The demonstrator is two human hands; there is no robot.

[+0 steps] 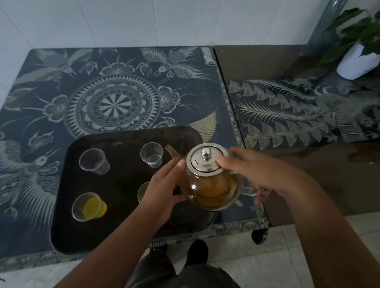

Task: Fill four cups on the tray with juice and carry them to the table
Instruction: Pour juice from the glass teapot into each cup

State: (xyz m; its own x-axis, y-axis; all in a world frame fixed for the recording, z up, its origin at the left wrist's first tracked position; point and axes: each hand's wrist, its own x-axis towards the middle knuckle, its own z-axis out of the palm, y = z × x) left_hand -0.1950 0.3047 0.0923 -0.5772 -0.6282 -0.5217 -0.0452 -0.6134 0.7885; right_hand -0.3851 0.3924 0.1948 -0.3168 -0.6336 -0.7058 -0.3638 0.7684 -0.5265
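A black tray (120, 146) lies on the patterned table (53, 94). On it stand clear cups: an empty one at the back left (93, 161), another empty one at the back right (151, 154), a front left cup (89, 206) holding yellow juice, and a front right cup (143, 191) mostly hidden behind my left hand. A glass teapot (209, 182) with a steel lid and amber juice hovers over the tray's right edge. My right hand (257, 173) grips its handle with the thumb on the lid. My left hand (164, 185) rests flat against the pot's left side.
A second patterned table (302, 109) adjoins on the right, with a potted plant in a white pot (356, 61) at its back corner. White tiled wall stands behind. My legs and shoes show over the floor tiles below the table's front edge.
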